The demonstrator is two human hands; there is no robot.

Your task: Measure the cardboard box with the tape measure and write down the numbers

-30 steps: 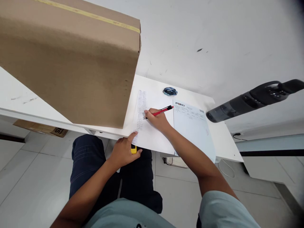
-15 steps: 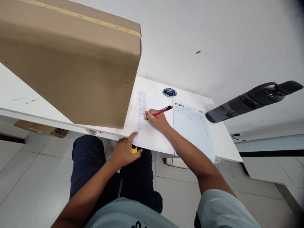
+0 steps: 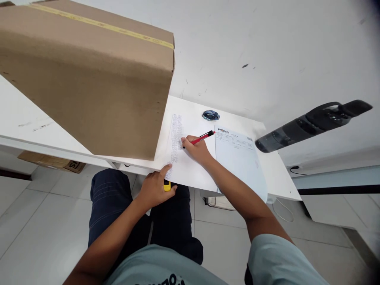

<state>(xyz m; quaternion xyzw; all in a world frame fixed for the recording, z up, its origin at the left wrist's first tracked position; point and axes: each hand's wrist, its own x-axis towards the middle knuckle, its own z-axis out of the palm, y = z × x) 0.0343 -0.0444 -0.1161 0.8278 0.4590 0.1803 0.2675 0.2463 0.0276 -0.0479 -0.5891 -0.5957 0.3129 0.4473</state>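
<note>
My right hand (image 3: 197,149) is closed around a red pen (image 3: 202,137) with black parts, its tip end low over a white sheet of paper (image 3: 194,172). Dense columns of small handwriting (image 3: 175,138) run down the sheet's left side. At the desk's front edge, my left hand (image 3: 156,187) has its index finger laid on the paper's lower left corner and its thumb spread away. A small yellow and black object (image 3: 167,185) shows between that thumb and finger; whether the hand touches it I cannot tell. Right of the pen lies a printed sheet headed PONY (image 3: 240,158), partly behind my forearm.
A large cardboard box (image 3: 118,99) with yellow tape stands on the white desk (image 3: 279,178) at the left. A dark computer mouse (image 3: 211,115) sits near the wall. At the right stands a dark bottle (image 3: 308,122). Another carton (image 3: 50,160) is below the desk.
The whole view has shifted slightly. My right hand still holds the pen in nearly the same place on the sheet, and my left hand has barely moved.
</note>
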